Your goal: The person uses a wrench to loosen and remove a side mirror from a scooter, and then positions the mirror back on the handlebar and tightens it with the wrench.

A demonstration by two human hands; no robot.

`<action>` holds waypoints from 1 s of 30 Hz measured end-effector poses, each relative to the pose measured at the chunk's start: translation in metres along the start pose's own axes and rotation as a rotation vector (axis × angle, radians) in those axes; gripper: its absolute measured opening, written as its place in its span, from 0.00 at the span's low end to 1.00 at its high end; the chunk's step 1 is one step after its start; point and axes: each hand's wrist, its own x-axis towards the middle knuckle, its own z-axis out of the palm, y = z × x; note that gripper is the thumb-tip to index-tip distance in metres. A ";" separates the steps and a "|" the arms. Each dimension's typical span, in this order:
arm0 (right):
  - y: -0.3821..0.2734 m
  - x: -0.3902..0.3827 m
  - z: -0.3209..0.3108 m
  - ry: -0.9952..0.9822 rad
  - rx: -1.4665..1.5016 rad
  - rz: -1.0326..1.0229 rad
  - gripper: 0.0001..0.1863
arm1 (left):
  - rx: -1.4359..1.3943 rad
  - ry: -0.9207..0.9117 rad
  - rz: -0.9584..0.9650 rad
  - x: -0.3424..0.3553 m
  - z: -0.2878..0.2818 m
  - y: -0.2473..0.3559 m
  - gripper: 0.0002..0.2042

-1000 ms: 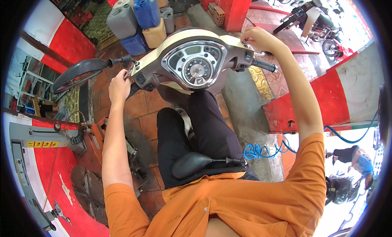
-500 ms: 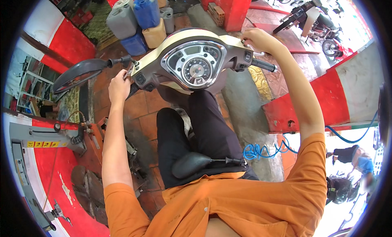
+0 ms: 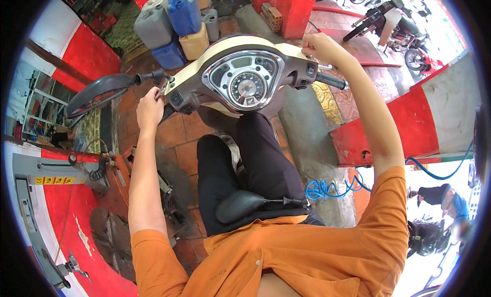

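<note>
A scooter's cream-and-brown handlebar cover [image 3: 202, 67] with a round speedometer [image 3: 246, 88] stands in front of me. My left hand [image 3: 150, 108] is closed at the left end, below the stem of the black left mirror [image 3: 99, 92]; a thin metal piece shows at its fingertips, its kind unclear. At the right end, my right hand [image 3: 322, 47] has its fingers bent and pinched together over the cover's top, beside the brake lever [image 3: 325, 67]. What they pinch is hidden. No mirror stands there. Another black mirror [image 3: 240, 206] with its stem lies across my lap.
Plastic jerrycans [image 3: 184, 13] are stacked ahead on the left, near a red pillar [image 3: 296, 15]. A blue coiled hose [image 3: 322, 189] hangs at my right by a red-and-white panel [image 3: 388, 128]. Parked motorbikes [image 3: 399, 33] stand far right; a person [image 3: 450, 202] is behind them.
My right hand has tilted slightly, its knuckles a little higher. My left hand stays in place, and the mirror in my lap has not moved.
</note>
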 end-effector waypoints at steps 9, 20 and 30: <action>-0.013 -0.005 -0.004 0.104 -0.021 -0.136 0.13 | -0.015 0.009 0.001 -0.003 -0.001 -0.001 0.10; 0.007 0.001 0.000 -0.004 0.145 -0.197 0.14 | -0.010 -0.005 -0.021 0.000 -0.001 0.002 0.10; -0.021 -0.002 -0.001 0.072 -0.241 0.280 0.22 | -0.010 -0.002 -0.013 0.000 -0.003 0.002 0.10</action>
